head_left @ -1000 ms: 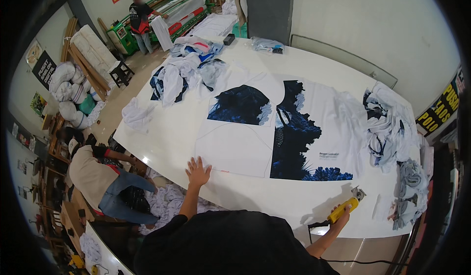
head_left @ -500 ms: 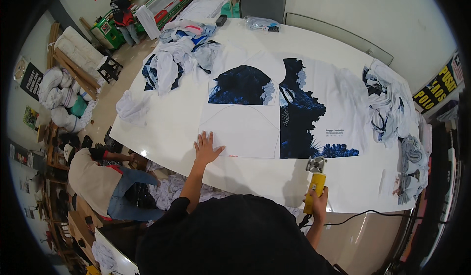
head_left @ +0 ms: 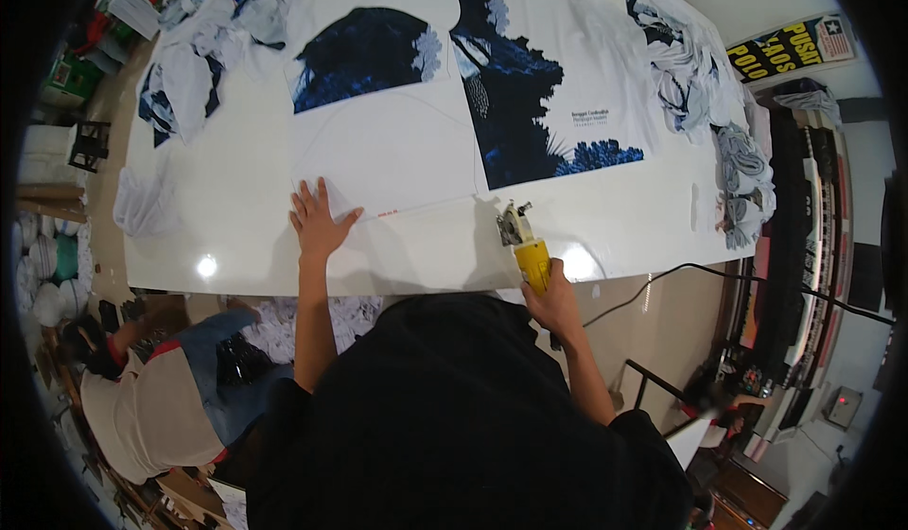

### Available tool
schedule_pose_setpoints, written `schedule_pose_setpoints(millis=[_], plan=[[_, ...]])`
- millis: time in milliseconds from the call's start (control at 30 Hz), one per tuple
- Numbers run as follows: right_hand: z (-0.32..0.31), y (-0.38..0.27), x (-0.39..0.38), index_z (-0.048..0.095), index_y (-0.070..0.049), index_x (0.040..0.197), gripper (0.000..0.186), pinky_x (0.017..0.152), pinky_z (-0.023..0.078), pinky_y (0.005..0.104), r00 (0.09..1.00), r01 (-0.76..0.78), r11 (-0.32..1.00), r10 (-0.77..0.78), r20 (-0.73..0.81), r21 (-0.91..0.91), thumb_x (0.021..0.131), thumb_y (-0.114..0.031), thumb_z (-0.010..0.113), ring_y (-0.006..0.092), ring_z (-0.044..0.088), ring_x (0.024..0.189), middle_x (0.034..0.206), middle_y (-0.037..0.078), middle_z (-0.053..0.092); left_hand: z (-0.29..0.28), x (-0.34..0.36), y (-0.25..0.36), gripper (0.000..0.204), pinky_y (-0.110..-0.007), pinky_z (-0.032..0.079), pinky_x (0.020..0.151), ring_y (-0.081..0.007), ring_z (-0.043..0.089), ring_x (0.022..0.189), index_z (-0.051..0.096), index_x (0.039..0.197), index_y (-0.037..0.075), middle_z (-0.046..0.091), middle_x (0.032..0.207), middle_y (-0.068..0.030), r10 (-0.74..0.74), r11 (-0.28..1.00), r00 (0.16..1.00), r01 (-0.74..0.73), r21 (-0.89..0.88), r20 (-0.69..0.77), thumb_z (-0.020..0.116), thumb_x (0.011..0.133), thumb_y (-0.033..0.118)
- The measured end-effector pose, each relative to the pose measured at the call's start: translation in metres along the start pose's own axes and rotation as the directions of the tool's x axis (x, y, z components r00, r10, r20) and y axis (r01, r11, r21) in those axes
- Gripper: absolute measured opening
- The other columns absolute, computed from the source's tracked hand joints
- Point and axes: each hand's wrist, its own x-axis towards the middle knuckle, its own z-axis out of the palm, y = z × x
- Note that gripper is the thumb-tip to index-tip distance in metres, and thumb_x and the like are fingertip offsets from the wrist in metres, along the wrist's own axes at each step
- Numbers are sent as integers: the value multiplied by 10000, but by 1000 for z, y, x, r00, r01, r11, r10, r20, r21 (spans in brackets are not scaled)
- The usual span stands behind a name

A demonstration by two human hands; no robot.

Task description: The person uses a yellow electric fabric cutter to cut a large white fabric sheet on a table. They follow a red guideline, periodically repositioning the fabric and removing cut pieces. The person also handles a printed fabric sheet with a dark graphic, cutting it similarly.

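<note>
My left hand (head_left: 323, 225) lies flat with its fingers spread on the near left corner of a white fabric panel (head_left: 397, 156), which carries a faint arched outline. In my right hand (head_left: 552, 301) is a yellow electric rotary cutter (head_left: 532, 261). Its metal head is just short of the fabric's near edge, by the corner where the white panel meets a larger printed panel (head_left: 515, 86). That larger panel is dark blue and white. Beyond the white panel lies a dome-shaped dark blue print (head_left: 364, 54). My right fingers wrap round the cutter's body.
Crumpled fabric pieces (head_left: 184, 71) are heaped at the white table's (head_left: 241, 237) far left. More fabric (head_left: 695, 71) and grey rolled bundles (head_left: 744, 175) line its right side. A black cord (head_left: 653, 278) runs off to the right. A person (head_left: 156, 407) bends over at the lower left.
My view has turned and tipped lower. The cutter has moved left along the fabric's near edge, toward the large panel's near left corner. My left hand stays flat on the white panel.
</note>
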Motion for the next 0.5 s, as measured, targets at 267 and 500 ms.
schedule_pose_setpoints(millis=[267,500], plan=[[38,-7,5,386,56,1287,572,812,533,568,1000,16,998,-18,-26,-56,910,-197,735,564,649,968,1048,378,638,-3,-17,2,1123,-760,127,1174,-535,55,1560,192,1672,191,81,1716,-251,-59,998,998,59,14,6,669,827,757],[41,-12,8,414,35,1260,515,837,529,570,999,-4,1000,3,-48,-21,920,-216,708,563,637,1019,1068,367,654,6,-18,-5,1125,-774,122,1165,-539,39,1560,159,1678,201,69,1720,-246,-52,997,999,52,50,-4,653,838,764]])
